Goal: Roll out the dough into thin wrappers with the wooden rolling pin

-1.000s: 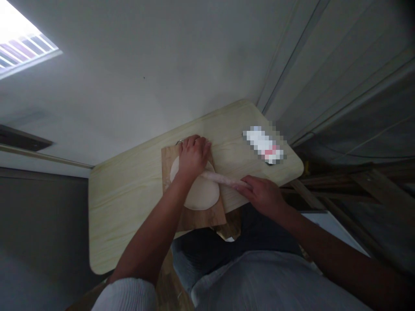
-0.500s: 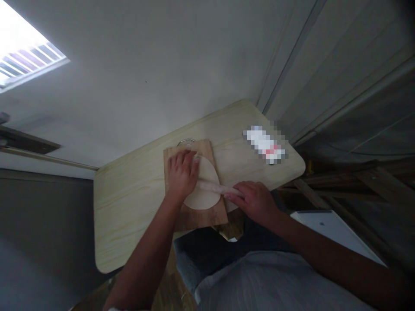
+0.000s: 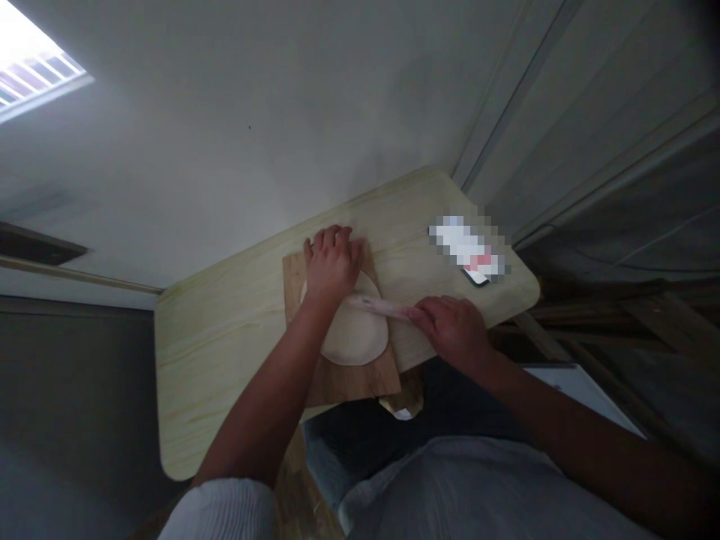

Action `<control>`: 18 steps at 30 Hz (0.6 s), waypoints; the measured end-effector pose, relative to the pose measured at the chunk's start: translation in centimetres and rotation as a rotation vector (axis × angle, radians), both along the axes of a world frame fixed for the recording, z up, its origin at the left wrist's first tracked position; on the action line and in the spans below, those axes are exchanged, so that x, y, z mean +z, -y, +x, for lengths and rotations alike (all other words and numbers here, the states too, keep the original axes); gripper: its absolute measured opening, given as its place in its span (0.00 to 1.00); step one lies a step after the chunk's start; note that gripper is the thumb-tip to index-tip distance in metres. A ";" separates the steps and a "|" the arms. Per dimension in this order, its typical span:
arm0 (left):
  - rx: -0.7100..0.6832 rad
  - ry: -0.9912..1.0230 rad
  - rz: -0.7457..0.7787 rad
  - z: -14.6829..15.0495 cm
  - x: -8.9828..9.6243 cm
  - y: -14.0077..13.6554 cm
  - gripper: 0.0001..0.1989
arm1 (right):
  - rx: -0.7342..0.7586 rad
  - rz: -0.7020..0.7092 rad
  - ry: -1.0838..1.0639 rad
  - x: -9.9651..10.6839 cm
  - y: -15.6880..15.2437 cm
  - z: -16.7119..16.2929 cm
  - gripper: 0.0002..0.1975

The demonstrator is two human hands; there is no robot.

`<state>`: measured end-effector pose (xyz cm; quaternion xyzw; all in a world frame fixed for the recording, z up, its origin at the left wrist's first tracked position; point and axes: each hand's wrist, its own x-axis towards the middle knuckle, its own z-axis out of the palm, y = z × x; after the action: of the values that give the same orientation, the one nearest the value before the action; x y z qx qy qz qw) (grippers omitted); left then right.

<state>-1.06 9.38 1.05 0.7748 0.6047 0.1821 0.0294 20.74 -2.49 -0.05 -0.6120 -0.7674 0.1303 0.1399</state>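
A round sheet of rolled dough (image 3: pixel 357 334) lies on a wooden cutting board (image 3: pixel 352 381). Across its far part runs a pale wooden rolling pin (image 3: pixel 385 306). My right hand (image 3: pixel 453 330) is closed around the pin's right end, just past the board's edge. Near the far side of the board, my left hand (image 3: pixel 334 262) has its fingers stretched forward and apart. The pin's left end disappears beneath the heel of that hand, so the contact there is hidden.
The light wood-patterned table (image 3: pixel 225 352) stands against a pale wall (image 3: pixel 281 150). A phone (image 3: pixel 475 277), partly blurred out, lies at the table's right. A white panel-like object (image 3: pixel 585 394) is beyond my right forearm. A bright barred window (image 3: pixel 39 56) is at upper left.
My left hand has moved away from me toward the board's far edge. The pin has shifted forward over the dough, with my right hand still around its end.
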 end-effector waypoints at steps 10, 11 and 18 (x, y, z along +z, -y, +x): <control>0.027 0.069 -0.167 -1.6 -0.2 -1.0 0.20 | 0.085 -0.095 -0.071 0.3 0.0 1.0 0.29; 0.027 0.086 -0.183 -2.1 0.0 -0.7 0.20 | 0.076 -0.101 -0.090 0.3 0.3 1.2 0.30; 0.144 0.139 -0.220 -6.5 0.3 2.2 0.23 | -0.025 -0.125 -0.231 -0.1 2.7 3.2 0.25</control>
<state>-7.54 7.19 1.30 0.7070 0.6715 0.1695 0.1430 23.92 -5.20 -0.20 -0.6099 -0.7290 0.2457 0.1905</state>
